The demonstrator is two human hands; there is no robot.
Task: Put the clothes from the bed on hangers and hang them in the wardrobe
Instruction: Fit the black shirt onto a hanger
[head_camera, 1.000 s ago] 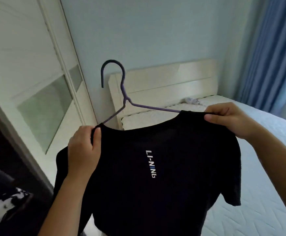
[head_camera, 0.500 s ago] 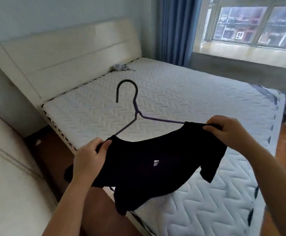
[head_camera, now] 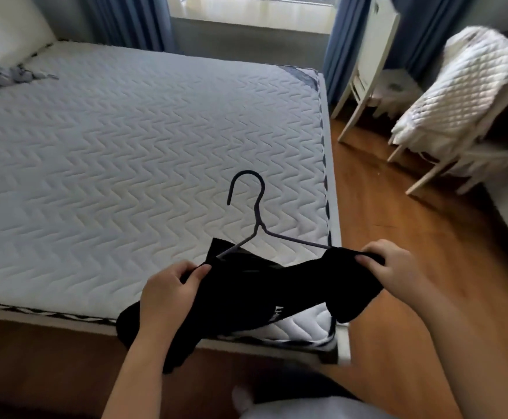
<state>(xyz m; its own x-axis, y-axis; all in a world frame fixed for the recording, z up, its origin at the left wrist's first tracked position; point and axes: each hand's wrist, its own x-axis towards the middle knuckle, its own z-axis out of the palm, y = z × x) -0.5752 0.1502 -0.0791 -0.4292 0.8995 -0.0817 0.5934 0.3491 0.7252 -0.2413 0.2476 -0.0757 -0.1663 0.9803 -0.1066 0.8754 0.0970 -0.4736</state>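
- So, we've got the black t-shirt (head_camera: 265, 291) on the hanger (head_camera: 258, 220), held just over the near right corner of the bed (head_camera: 125, 146).
- Our left hand (head_camera: 168, 293) grips one shoulder of the shirt and our right hand (head_camera: 395, 270) pinches the other.
- Looks like the hangering step is about done.
- The wardrobe isn't in view, so next we'd turn to it and get the hook over a rail.
- A grey bundle (head_camera: 8, 77) lies at the bed's far left edge, probably next up.
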